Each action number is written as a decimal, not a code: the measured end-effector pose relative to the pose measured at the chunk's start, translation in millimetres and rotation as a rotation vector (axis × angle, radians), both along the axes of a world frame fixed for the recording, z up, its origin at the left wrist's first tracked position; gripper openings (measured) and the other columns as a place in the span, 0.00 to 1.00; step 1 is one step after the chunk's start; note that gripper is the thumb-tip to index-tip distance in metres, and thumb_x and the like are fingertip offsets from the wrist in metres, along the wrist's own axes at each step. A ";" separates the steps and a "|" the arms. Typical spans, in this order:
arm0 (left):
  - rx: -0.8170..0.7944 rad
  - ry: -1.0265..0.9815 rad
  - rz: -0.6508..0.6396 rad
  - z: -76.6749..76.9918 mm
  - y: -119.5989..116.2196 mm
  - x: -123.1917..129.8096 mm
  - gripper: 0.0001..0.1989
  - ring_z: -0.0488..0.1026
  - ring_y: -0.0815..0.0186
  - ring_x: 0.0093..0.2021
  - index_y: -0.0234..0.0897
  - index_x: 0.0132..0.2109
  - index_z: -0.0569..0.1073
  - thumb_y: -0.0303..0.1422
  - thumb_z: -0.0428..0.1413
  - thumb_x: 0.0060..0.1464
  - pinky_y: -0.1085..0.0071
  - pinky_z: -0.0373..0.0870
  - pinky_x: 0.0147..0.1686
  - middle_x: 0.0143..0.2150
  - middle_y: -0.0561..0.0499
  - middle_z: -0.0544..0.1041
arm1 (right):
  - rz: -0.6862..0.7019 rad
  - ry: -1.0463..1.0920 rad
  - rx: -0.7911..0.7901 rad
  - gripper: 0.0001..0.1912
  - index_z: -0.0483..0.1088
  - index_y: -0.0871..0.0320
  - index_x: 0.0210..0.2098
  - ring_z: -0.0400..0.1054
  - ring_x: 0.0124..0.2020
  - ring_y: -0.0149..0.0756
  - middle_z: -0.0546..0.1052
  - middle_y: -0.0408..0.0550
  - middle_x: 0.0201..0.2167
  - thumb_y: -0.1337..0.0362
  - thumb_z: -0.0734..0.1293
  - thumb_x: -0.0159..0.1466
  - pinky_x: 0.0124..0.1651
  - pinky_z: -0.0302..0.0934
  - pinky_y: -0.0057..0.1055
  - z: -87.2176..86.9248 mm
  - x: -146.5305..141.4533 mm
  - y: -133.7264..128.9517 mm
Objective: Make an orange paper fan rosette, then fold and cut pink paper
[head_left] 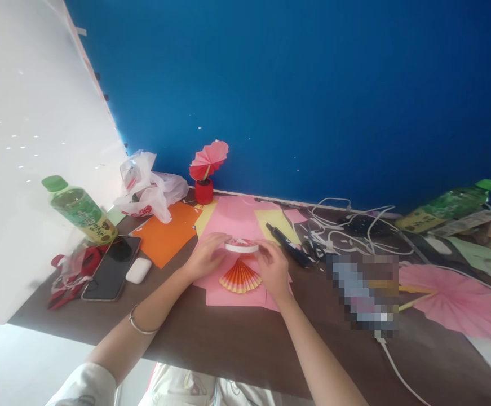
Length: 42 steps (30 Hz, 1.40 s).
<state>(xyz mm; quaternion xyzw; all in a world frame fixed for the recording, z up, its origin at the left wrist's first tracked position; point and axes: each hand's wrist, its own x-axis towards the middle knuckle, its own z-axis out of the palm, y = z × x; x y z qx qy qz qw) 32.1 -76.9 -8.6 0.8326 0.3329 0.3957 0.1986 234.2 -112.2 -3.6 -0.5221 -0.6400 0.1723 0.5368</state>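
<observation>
Between my two hands is a white roll of tape (242, 246), held just above the pink paper. My left hand (206, 257) has its fingers curled at the roll's left side. On its right side, my right hand (274, 264) grips the roll between thumb and fingers. Right below the roll lies a small pleated paper fan (240, 276), orange with a pink and yellow edge, spread open on the pink paper sheets (228, 298).
Scissors (313, 246) and a black box cutter (288, 245) lie right of the paper. At left are a phone (112, 268), a white earphone case (138, 270) and a green bottle (80, 208). A red pot with a pink paper fan (209, 159) stands behind; cables (355, 239) tangle at right.
</observation>
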 end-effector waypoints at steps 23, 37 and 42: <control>-0.190 0.047 -0.091 10.8 -12.7 6.8 0.15 0.69 0.67 0.32 0.36 0.41 0.73 0.41 0.48 0.56 0.73 0.65 0.35 0.33 0.48 0.73 | 0.107 -0.299 0.194 0.13 0.70 0.52 0.44 0.67 0.47 0.40 0.73 0.50 0.45 0.66 0.60 0.62 0.52 0.64 0.42 2.4 -11.5 -9.2; -0.171 0.093 -0.109 12.8 -11.5 6.6 0.15 0.71 0.65 0.32 0.36 0.40 0.75 0.38 0.46 0.57 0.67 0.66 0.40 0.31 0.46 0.76 | -0.015 -0.318 0.242 0.11 0.72 0.53 0.40 0.70 0.42 0.40 0.76 0.49 0.39 0.66 0.61 0.61 0.48 0.66 0.42 -2.0 4.6 1.0; -0.004 0.092 -0.060 -1.5 -4.1 5.4 0.13 0.72 0.66 0.34 0.40 0.43 0.74 0.35 0.47 0.57 0.58 0.56 0.55 0.31 0.49 0.76 | -0.154 -0.212 0.172 0.08 0.72 0.56 0.35 0.70 0.37 0.39 0.74 0.50 0.34 0.64 0.61 0.60 0.41 0.67 0.39 -0.7 18.8 9.3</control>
